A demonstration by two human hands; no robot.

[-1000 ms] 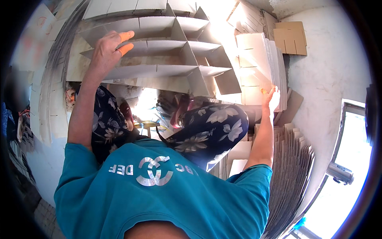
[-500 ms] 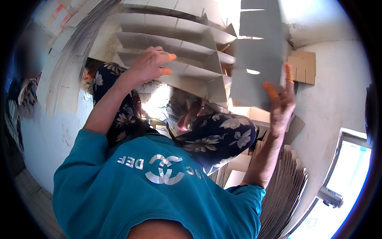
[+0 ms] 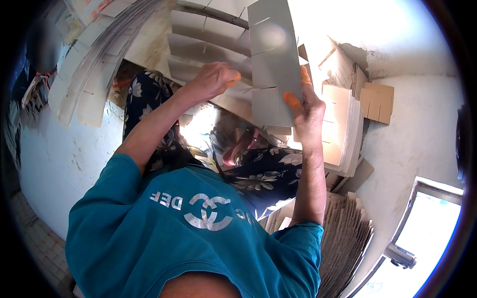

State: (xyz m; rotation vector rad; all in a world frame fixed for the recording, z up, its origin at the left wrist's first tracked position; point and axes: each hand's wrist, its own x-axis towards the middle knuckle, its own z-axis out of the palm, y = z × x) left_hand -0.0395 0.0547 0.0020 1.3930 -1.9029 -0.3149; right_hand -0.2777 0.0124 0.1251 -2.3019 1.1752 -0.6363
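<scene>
My right hand (image 3: 309, 113), orange-tipped at the fingers, is shut on a grey slotted cardboard strip (image 3: 271, 64) and holds it upright over a partly assembled grid of cardboard dividers (image 3: 198, 47). My left hand (image 3: 211, 80) rests on the grid's strips just left of the held one, fingers curled against them. My teal shirt (image 3: 198, 238) and floral-patterned trousers (image 3: 268, 171) fill the lower middle of the view.
A stack of pale slotted strips (image 3: 343, 131) stands right of my right hand, with brown cardboard pieces (image 3: 377, 99) behind it. Corrugated sheets (image 3: 348, 238) are piled at lower right, more sheets (image 3: 84, 74) at upper left. A window frame (image 3: 422, 228) sits at far right.
My right hand took a slotted strip from the stack on the right and brought it left over the divider grid. My left hand shifted along the grid toward it.
</scene>
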